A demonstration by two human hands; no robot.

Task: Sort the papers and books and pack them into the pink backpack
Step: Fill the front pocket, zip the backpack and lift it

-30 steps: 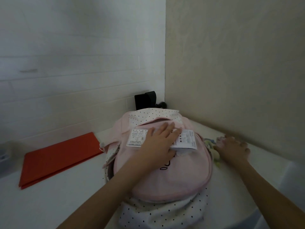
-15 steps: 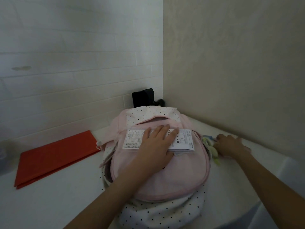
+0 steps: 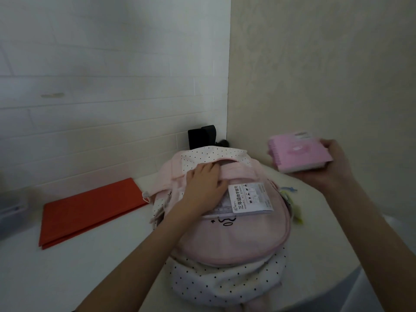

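The soft pink fabric backpack with white polka-dot trim (image 3: 231, 239) lies flat on the white tabletop (image 3: 78, 266), its front pocket facing up. On it the left hand (image 3: 203, 191) rests with fingers curled over the pocket's upper lip, apparently holding the opening apart; just beside that hand a white printed packet of rulers (image 3: 249, 198) sticks out of the pocket. Right of the backpack and raised above the table, the right hand (image 3: 328, 165) grips a small pink spiral-bound notebook (image 3: 297, 152) by its edge. The step looks like packing: next the notebook must swing over and slide into the held-open gap, where the packet could crowd it. Left of the backpack lies a flat red paper folder (image 3: 90, 210), still unpacked. Behind the backpack, in the wall corner, stands a black box-like object (image 3: 201, 136).
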